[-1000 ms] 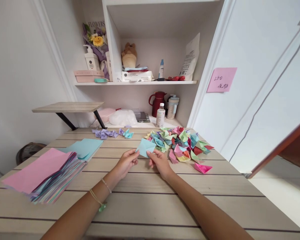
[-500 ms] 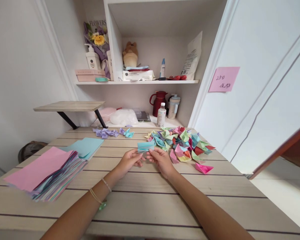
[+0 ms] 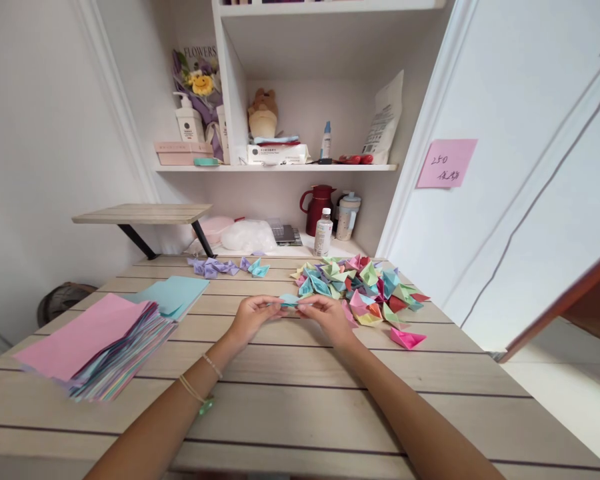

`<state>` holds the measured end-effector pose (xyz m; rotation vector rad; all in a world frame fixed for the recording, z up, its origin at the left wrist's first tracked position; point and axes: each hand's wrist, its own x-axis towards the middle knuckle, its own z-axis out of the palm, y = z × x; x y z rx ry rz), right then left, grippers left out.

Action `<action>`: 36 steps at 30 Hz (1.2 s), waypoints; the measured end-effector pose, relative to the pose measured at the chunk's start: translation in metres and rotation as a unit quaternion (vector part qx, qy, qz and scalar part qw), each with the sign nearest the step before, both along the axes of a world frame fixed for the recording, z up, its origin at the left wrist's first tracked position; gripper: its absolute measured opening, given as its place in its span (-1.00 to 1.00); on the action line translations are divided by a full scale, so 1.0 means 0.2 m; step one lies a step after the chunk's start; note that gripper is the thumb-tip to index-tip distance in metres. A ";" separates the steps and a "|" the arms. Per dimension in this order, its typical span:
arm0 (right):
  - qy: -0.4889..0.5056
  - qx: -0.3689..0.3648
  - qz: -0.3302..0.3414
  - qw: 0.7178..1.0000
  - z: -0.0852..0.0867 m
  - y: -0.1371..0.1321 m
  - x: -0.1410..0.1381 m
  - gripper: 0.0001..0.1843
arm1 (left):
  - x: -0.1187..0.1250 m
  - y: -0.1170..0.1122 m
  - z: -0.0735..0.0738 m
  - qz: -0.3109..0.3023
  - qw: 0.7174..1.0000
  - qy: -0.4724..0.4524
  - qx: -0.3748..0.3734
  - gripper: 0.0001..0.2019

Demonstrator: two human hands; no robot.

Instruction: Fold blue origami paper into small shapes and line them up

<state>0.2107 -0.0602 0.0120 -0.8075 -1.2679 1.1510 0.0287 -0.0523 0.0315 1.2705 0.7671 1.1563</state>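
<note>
A small folded piece of light-blue paper (image 3: 289,301) is held just above the table, pinched at both ends. My left hand (image 3: 253,319) grips its left end between thumb and fingers. At the right end, my right hand (image 3: 329,316) does the same. Just beyond and to the right lies a heap of folded paper boats (image 3: 353,283) in many colours. One bright pink paper boat (image 3: 407,339) sits apart, nearer to me. Several purple folded papers (image 3: 213,267) and a blue folded paper (image 3: 259,268) lie at the back left of the table.
On the left stands a stack of coloured paper sheets (image 3: 105,347), pink on top, beside loose blue sheets (image 3: 180,293). A small raised wooden shelf (image 3: 143,213) rises at the back left. Behind the table, the cabinet holds a clear bottle (image 3: 323,233) and a dark red jug (image 3: 318,208).
The blue paper has tipped from facing me to nearly edge-on and come slightly lower. Both hands have closed in on its ends, thumbs level along it. The camera view has shifted slightly.
</note>
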 end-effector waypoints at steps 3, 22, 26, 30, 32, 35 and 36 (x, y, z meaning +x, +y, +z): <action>0.012 0.000 -0.014 1.000 0.00 0.00 0.00 -0.80 | 0.00 -0.01 0.01 0.007 1.000 0.001 0.000 -0.68; -0.040 -0.016 0.003 0.999 0.04 0.00 0.04 -0.72 | -0.02 -0.01 0.04 0.024 0.988 0.100 0.112 -0.81; -0.047 -0.016 -0.025 0.998 0.03 0.00 0.02 -0.71 | 0.00 -0.01 0.02 0.022 0.997 0.062 0.048 -0.79; -0.078 -0.018 -0.046 0.996 -0.02 0.01 0.02 -0.70 | 0.02 -0.02 0.00 -0.003 0.998 0.062 0.012 -0.74; -0.092 -0.019 -0.054 0.994 -0.03 0.02 0.02 -0.70 | 0.02 -0.02 -0.02 -0.004 0.999 0.049 -0.013 -0.67; -0.067 -0.028 -0.045 0.996 -0.04 0.02 0.01 -0.70 | 0.02 -0.01 -0.03 -0.008 0.998 0.028 -0.052 -0.51; -0.045 -0.034 -0.036 0.998 -0.03 0.01 0.01 -0.69 | 0.02 -0.01 -0.04 -0.011 0.998 0.025 -0.061 -0.49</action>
